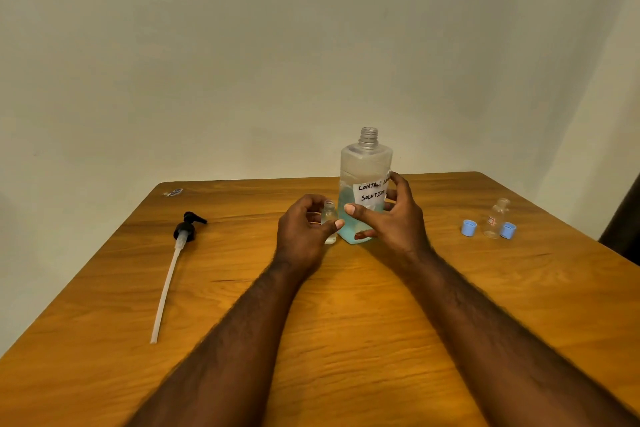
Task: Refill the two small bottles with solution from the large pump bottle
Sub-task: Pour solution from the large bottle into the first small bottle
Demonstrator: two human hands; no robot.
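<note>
The large clear bottle (366, 163) stands at the table's middle with its neck open, blue solution in its lower half and a handwritten label. My right hand (394, 222) is curled round its right side, with the thumb across the front. Just left of it a small clear bottle (329, 215) stands uncapped. My left hand (301, 236) holds it, thumb tip on its front and fingers curled behind. The second small bottle (496, 218) stands uncapped at the right, apart from both hands.
The black pump head with its long white tube (173, 267) lies on the wooden table (346, 322) at the left. Two blue caps (469, 228) (508, 230) flank the right small bottle. A small wrapper (173, 192) lies at the far left corner. A wall stands behind.
</note>
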